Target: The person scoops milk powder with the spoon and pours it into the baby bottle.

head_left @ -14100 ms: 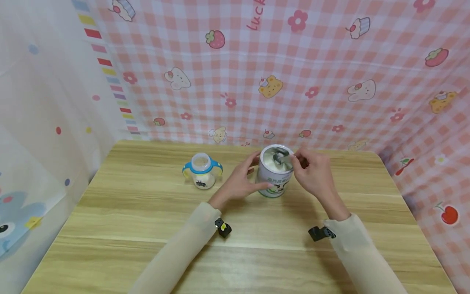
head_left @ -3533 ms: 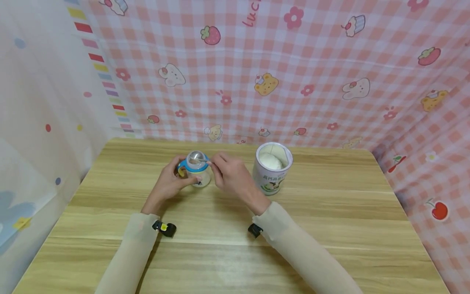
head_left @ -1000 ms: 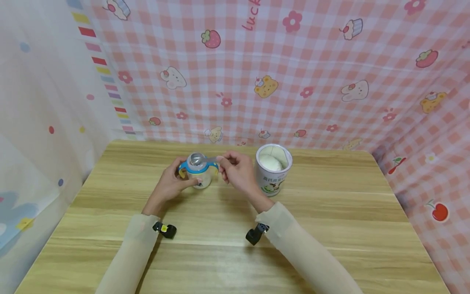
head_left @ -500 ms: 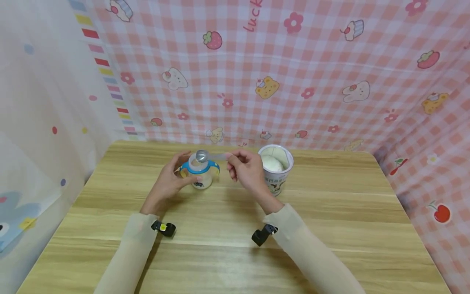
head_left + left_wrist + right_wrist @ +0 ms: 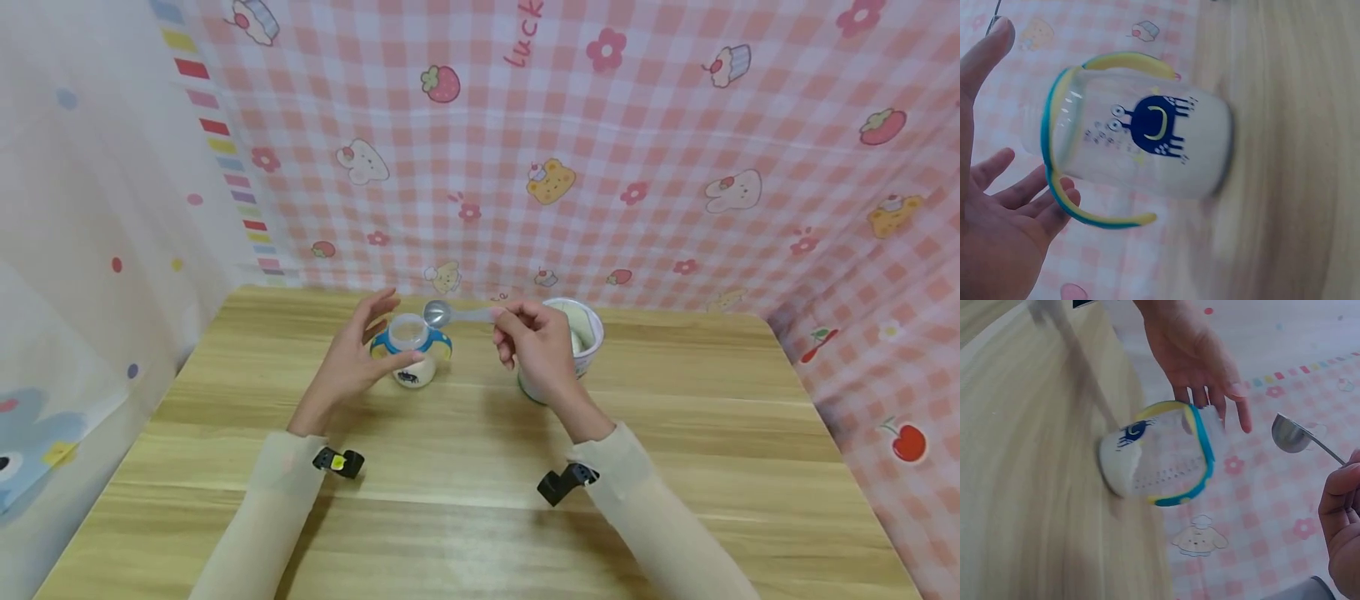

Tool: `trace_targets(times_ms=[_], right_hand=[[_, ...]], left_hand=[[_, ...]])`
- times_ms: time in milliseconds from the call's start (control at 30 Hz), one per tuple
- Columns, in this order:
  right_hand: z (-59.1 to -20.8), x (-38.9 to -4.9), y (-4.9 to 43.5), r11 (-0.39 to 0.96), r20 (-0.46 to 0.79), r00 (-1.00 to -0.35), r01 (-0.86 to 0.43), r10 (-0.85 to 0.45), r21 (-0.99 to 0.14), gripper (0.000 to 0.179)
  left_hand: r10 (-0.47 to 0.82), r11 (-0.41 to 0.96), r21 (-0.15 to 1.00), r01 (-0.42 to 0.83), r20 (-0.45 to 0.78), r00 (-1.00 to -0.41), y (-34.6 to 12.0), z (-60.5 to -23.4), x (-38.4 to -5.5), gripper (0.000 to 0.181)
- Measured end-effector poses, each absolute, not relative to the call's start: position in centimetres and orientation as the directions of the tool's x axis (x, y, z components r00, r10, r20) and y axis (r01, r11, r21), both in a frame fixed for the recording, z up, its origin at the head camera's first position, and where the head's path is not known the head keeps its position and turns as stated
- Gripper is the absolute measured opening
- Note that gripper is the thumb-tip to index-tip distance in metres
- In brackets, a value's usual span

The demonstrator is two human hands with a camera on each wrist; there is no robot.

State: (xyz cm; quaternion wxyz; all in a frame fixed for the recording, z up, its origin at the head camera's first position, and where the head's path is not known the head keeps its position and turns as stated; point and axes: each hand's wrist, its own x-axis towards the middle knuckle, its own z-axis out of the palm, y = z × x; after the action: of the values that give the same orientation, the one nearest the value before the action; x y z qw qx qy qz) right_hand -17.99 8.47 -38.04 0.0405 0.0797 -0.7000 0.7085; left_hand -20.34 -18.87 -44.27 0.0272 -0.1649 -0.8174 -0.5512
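A clear baby bottle point(image 5: 415, 372) with a blue collar, two blue-and-yellow handles and white powder inside stands uncapped on the table. Its printed monster shows on the bottle point(image 5: 1110, 140) in the left wrist view. My left hand point(image 5: 351, 354) is spread beside it, fingers loosely extended around the left handle without gripping. Between thumb and fingers, my right hand point(image 5: 542, 343) pinches the handle of a metal measuring spoon point(image 5: 438, 313), its bowl just right of the bottle's mouth. Behind that hand stands an open milk powder can point(image 5: 592, 357), partly hidden.
The wooden table point(image 5: 450, 533) ends at a pink checked cloth point(image 5: 480, 150) hanging at the back. A white dotted cloth point(image 5: 67, 275) hangs on the left. Both wrists carry small black cameras on straps.
The spoon has moved from over the bottle's mouth to its right, with my right hand shifting toward the can. My left hand has loosened and drawn away from the bottle.
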Motion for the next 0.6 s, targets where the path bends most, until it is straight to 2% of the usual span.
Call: trace_targets(times_ms=[267, 600], right_hand=[[-37.5, -17.9, 10.5, -0.004, 0.236, -0.971, -0.236, -0.040, -0.972, 0.022], [-37.2, -17.8, 12.7, -0.029, 0.209, -0.978, -0.209, 0.013, -0.977, 0.020]], left_hand=[[0.246, 0.331, 0.871, 0.362, 0.291, -0.924, -17.8, -42.6, -19.9, 0.098], [0.277, 0.311, 0.848, 0.430, 0.352, -0.894, -16.3, -41.6, -19.8, 0.097]])
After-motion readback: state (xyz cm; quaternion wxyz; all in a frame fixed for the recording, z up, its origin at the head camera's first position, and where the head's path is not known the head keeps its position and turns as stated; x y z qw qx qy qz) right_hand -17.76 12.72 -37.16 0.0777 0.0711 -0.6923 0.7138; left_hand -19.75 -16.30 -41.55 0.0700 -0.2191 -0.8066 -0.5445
